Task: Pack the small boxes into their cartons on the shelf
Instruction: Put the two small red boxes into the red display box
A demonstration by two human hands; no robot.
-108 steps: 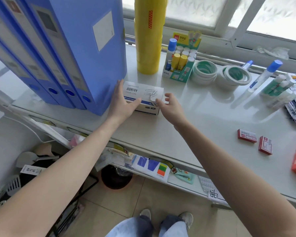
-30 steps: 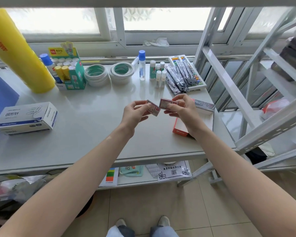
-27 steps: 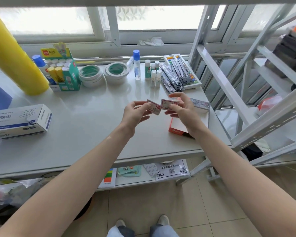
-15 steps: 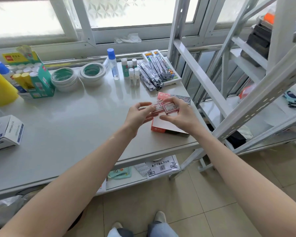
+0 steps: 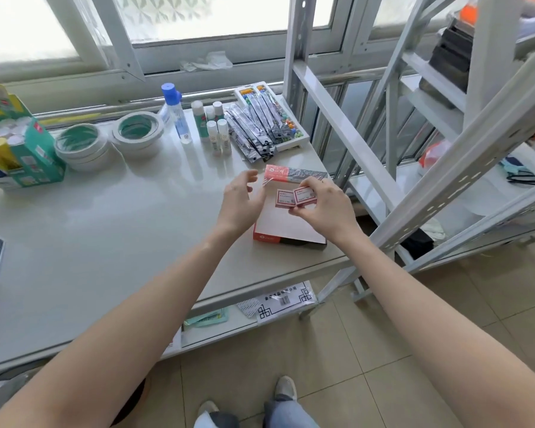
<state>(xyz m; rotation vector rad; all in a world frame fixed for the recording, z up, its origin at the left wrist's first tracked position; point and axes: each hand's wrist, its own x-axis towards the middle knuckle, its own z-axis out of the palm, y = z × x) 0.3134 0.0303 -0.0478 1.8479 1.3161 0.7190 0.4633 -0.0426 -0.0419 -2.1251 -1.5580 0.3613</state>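
Over the white table (image 5: 105,230), our left hand (image 5: 240,202) hangs open, holding nothing. Beside it, our right hand (image 5: 323,208) pinches two small red-and-white boxes (image 5: 294,197) side by side above the open red carton (image 5: 286,227).

Two stacks of tape rolls (image 5: 81,146) (image 5: 138,134) lie side by side near the back of the shelf surface (image 5: 105,242). A green display box (image 5: 19,149) of capped sticks stands at the far left. A blue-capped bottle (image 5: 176,114) stands upright, just beside a cluster of small white-capped bottles (image 5: 213,125). A white tray (image 5: 271,115) of packaged items occupies the rear right corner. Printed packets (image 5: 283,301) lie on the lower shelf.
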